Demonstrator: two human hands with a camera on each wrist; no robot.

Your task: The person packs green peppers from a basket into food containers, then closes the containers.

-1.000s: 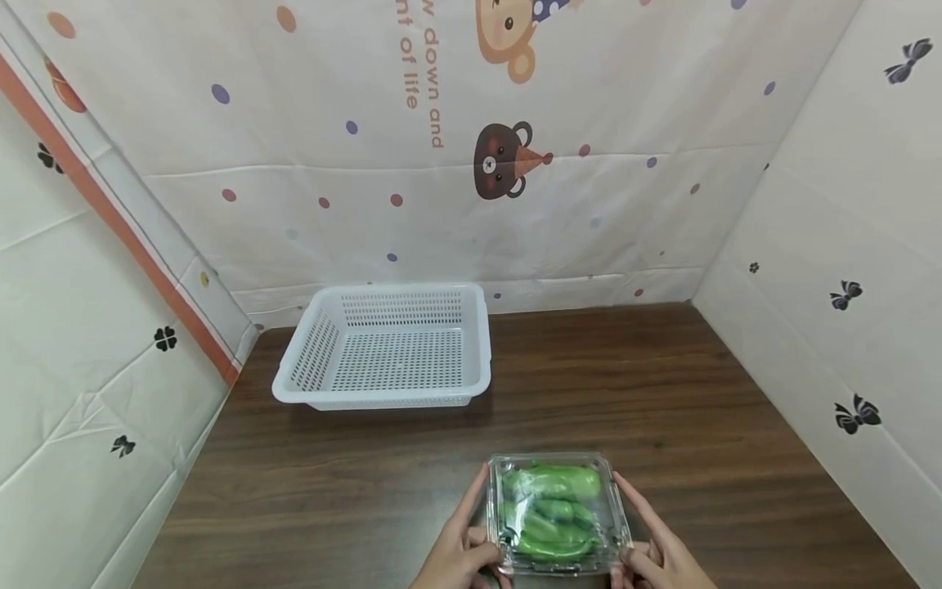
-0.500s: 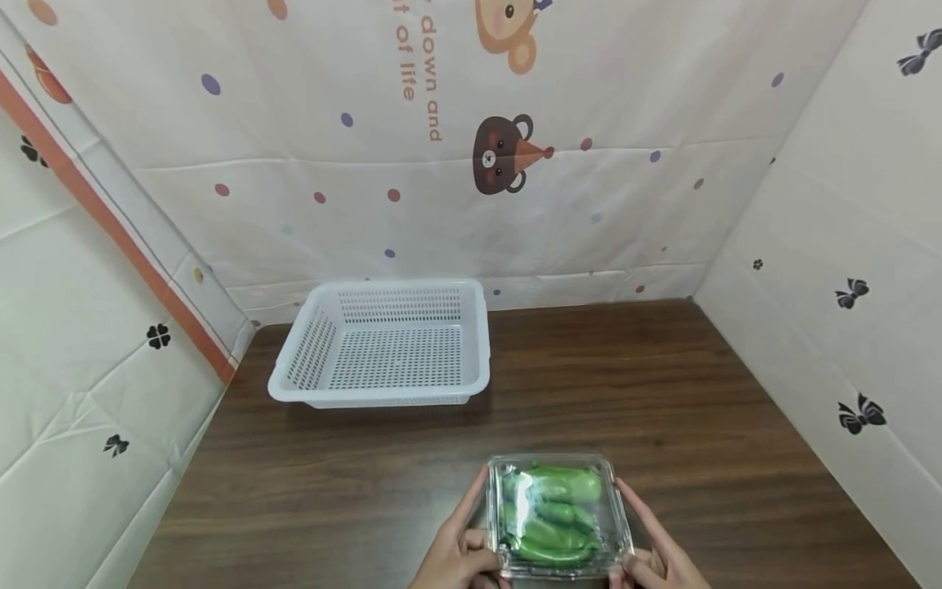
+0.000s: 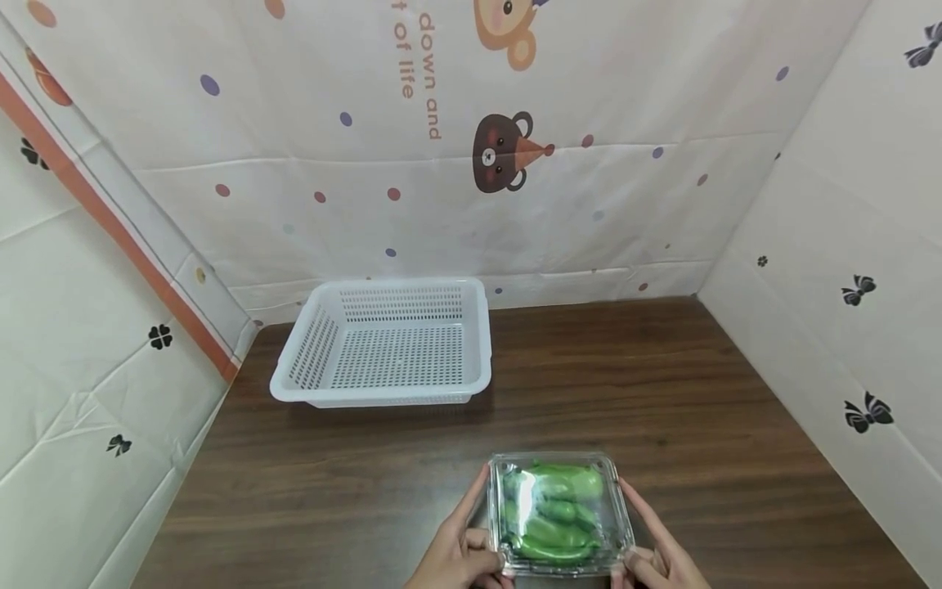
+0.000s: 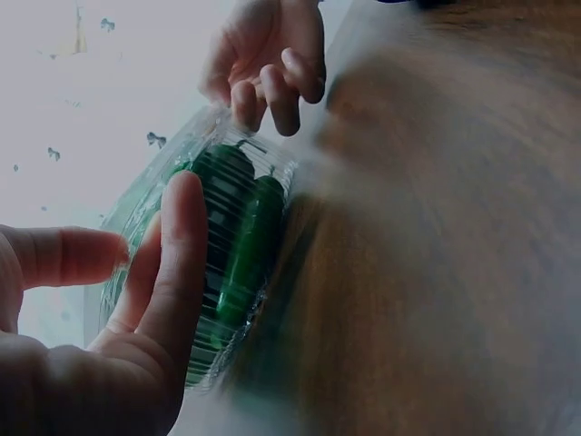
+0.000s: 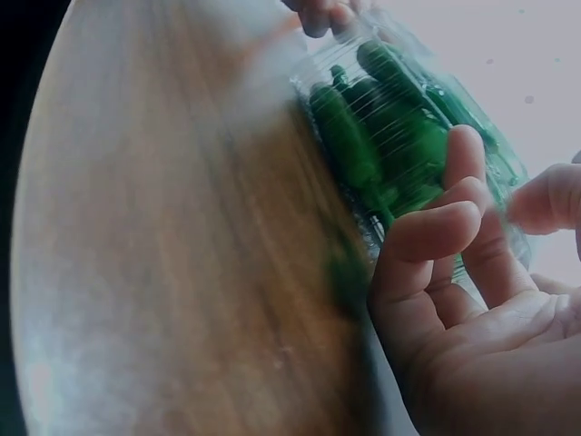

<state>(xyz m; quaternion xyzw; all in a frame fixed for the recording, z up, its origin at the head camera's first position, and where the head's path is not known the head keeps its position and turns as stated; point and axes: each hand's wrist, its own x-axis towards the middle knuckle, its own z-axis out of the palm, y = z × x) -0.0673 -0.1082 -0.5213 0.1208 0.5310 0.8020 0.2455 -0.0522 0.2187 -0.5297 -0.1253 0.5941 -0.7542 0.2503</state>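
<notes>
A clear plastic clamshell box (image 3: 621,499) with several long green peppers (image 3: 555,536) inside lies between both hands near the front of the table. My left hand (image 3: 458,555) grips its left side, thumb at the near corner and index finger stretched along the edge. On the opposite side my right hand (image 3: 662,558) holds it in much the same way. Both wrist views show the ridged wall of the box, with peppers (image 4: 250,245) visible through it and fingers against the plastic. I cannot tell whether the base touches the table.
A white perforated plastic basket (image 3: 383,398) stands at the back left of the dark wooden table (image 3: 589,376). Printed cloth walls (image 3: 589,204) rise behind the table and at both sides.
The head view has shifted slightly. Both hands keep their hold on the box, which stays in nearly the same place; the basket has not moved.
</notes>
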